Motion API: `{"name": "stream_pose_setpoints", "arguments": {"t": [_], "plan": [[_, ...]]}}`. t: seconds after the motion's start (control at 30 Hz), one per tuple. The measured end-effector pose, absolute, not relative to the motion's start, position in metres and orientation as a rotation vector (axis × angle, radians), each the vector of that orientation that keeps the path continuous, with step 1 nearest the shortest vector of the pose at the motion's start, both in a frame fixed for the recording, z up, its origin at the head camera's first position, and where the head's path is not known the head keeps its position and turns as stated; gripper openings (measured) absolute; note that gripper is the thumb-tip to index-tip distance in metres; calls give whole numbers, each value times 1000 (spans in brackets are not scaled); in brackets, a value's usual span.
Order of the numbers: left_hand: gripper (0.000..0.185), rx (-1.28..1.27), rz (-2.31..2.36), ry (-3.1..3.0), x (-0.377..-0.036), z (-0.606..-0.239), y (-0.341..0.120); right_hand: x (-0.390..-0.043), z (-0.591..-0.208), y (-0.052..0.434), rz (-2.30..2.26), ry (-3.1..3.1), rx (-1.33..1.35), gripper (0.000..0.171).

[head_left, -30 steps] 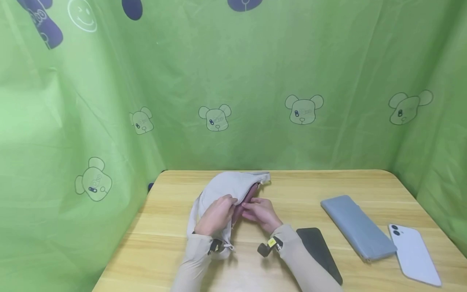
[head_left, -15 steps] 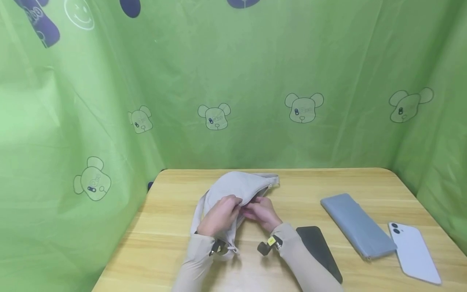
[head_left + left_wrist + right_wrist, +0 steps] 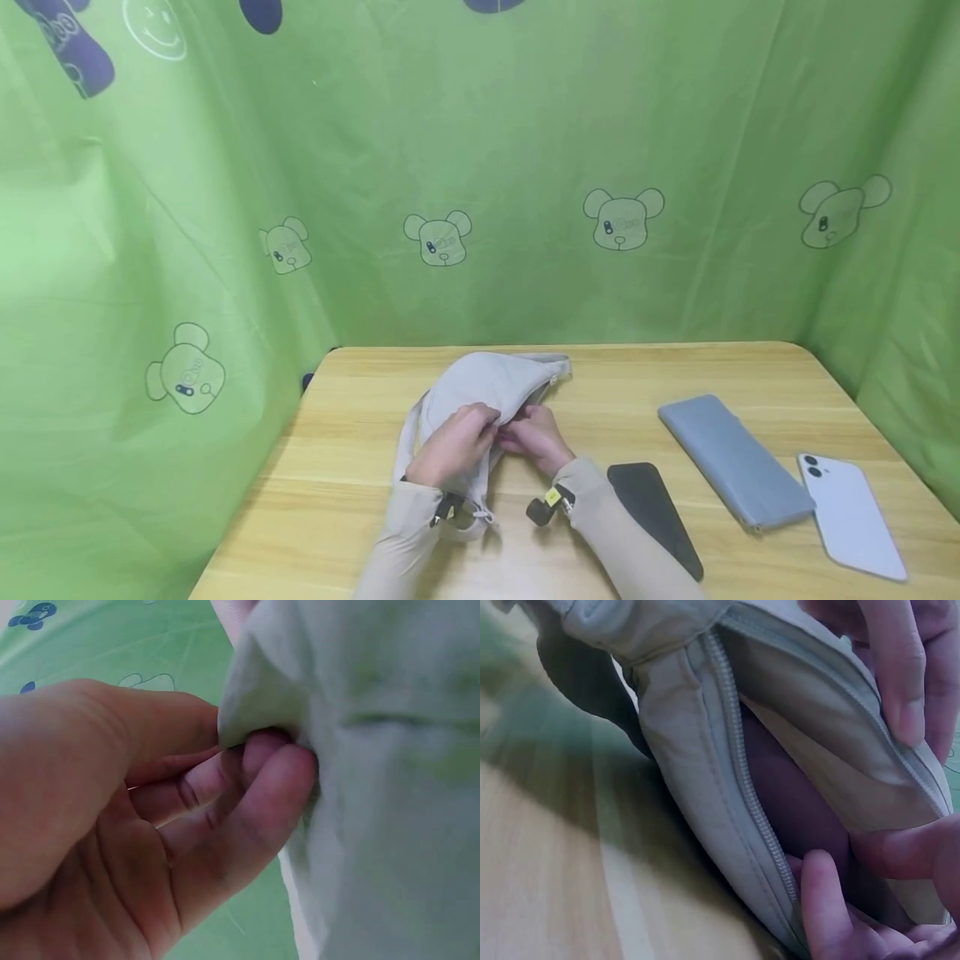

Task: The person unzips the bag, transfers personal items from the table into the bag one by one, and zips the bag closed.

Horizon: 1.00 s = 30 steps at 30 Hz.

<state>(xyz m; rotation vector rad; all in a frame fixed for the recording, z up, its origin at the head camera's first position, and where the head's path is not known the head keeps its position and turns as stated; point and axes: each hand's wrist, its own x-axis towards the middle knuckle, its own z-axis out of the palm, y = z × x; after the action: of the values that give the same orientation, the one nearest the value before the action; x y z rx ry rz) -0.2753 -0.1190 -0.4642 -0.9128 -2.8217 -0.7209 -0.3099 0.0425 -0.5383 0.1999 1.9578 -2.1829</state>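
A pale grey waist bag (image 3: 480,387) lies on the wooden table, its zipped mouth open toward my right hand. My left hand (image 3: 453,446) pinches the upper edge of that mouth between thumb and fingers; the left wrist view shows the cloth (image 3: 360,795) bunched at the fingertips. Inside the bag, past the zipper teeth (image 3: 731,727), is a flat, smooth mauve item (image 3: 780,780), its lower part hidden. My right hand (image 3: 536,437) reaches into the opening and holds this item, thumb on one face and fingers between it and the zipper edge.
To the right lie a black flat slab (image 3: 656,521), partly under my right forearm, a blue-grey long wallet (image 3: 735,462) and a white phone (image 3: 851,517) with its camera side up. The wallet's near corner meets the phone. A green curtain (image 3: 525,283) hangs behind the table.
The mauve item has gone from showing in the bag's mouth to out of sight in the head view. The bag has shifted slightly right, with both hands staying at its opening.
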Motion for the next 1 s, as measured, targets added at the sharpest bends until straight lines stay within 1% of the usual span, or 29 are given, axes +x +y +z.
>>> {"name": "stream_pose_setpoints", "arguments": {"t": [0.1,0.23,0.27,0.43,0.53,0.67,0.83,1.0], "plan": [[17,-858,-733,-2862,-275,-465,-118,-310,-538,42,-2161,1977,201,50],[6,-732,-697,-2929,-269,-464,-117,-310,-538,43,-2162,1964,198,43],[7,-691,-666,-2957,-267,-463,-116,-310,-539,43,-2159,1958,193,41],[30,-553,-437,-3117,-258,-461,-116,-312,-539,46,-2127,1944,193,36],[36,-571,-365,-3162,-257,-460,-116,-313,-536,48,-2108,1936,196,38],[35,-620,-395,-3146,-258,-459,-118,-313,-531,50,-2068,1974,161,42],[34,-667,-421,-3080,-261,-458,-122,-315,-527,59,-1929,2188,94,43],[38,-677,-437,-3042,-262,-457,-126,-320,-522,72,-1804,2329,45,54]]}}
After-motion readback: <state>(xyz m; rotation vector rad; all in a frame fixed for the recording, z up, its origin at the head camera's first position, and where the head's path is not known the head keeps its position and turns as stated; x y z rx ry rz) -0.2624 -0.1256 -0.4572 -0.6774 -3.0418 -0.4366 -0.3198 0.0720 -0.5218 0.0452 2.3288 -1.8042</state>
